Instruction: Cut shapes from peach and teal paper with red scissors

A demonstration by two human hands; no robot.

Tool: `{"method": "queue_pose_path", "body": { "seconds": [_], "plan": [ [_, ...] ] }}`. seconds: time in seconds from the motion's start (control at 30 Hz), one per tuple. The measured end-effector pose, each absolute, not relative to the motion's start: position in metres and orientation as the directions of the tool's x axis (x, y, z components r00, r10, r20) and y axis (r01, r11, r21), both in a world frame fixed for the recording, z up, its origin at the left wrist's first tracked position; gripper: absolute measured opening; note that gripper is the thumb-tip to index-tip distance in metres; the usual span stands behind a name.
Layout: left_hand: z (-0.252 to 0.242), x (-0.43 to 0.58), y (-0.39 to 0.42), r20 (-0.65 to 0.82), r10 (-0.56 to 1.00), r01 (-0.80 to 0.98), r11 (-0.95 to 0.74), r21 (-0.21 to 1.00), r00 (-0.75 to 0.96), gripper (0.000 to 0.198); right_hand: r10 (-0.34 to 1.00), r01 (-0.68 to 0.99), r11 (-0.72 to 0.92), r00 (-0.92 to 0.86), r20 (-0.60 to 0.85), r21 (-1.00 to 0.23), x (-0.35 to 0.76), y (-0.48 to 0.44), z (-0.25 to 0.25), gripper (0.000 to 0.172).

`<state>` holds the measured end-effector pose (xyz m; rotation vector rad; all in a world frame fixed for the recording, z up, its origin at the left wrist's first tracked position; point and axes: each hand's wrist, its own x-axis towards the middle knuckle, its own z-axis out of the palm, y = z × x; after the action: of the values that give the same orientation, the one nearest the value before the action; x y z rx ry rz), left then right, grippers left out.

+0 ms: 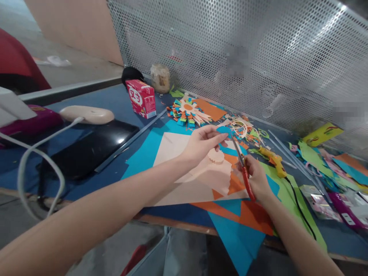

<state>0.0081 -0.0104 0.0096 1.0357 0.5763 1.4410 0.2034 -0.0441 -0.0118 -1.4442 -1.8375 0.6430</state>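
Between thumb and fingers, my left hand (205,141) pinches a small blue paper piece (224,131) above the table's middle. My right hand (254,174) is closed round red-handled scissors (245,177), whose blades point up and away, with the tips at the right edge of the blue piece. Below my left hand, a cream paper disc with a scalloped edge (216,156) lies on cream sheets (172,153). Orange (253,216) and blue sheets (238,237) overlap near the front edge, partly hanging over it.
A yellow glue gun (274,159) with a black cord rests on green paper (299,203) at right. Paper scraps and fringed flowers (188,109) lie behind. A pink box (140,98), a black tablet-like object (94,149) and a white cable (54,161) are at left.
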Motion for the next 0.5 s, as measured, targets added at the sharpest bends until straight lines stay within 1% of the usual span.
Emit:
{"method": "queue_pose_path", "body": {
  "seconds": [0.1, 0.17, 0.23, 0.37, 0.5],
  "plan": [
    [0.0104, 0.0088, -0.0111, 0.241, 0.963, -0.507, -0.15, 0.848, 0.117, 0.022, 0.957, 0.557, 0.281, -0.104, 0.27, -0.782, 0.2044, -0.0473, -0.0125, 0.037],
    [0.0113, 0.0088, -0.012, 0.236, 0.965, -0.495, -0.151, 0.856, 0.114, 0.02, 0.956, 0.555, 0.278, -0.078, 0.284, -0.784, 0.2055, -0.0472, -0.0131, 0.037],
    [0.0121, 0.0085, -0.0129, 0.251, 0.963, -0.458, -0.179, 0.871, 0.101, 0.019, 0.962, 0.576, 0.245, -0.043, 0.271, -0.78, 0.2063, -0.0462, -0.0136, 0.04],
    [0.0133, 0.0073, -0.0137, 0.309, 0.951, -0.41, -0.275, 0.87, 0.017, 0.018, 0.969, 0.605, 0.196, 0.001, 0.248, -0.771, 0.2064, -0.0446, -0.0138, 0.044],
    [0.0144, 0.007, -0.0143, 0.342, 0.939, -0.389, -0.309, 0.868, 0.019, 0.025, 0.974, 0.604, 0.174, 0.008, 0.224, -0.778, 0.2059, -0.0446, -0.0128, 0.045]
  ]
}}
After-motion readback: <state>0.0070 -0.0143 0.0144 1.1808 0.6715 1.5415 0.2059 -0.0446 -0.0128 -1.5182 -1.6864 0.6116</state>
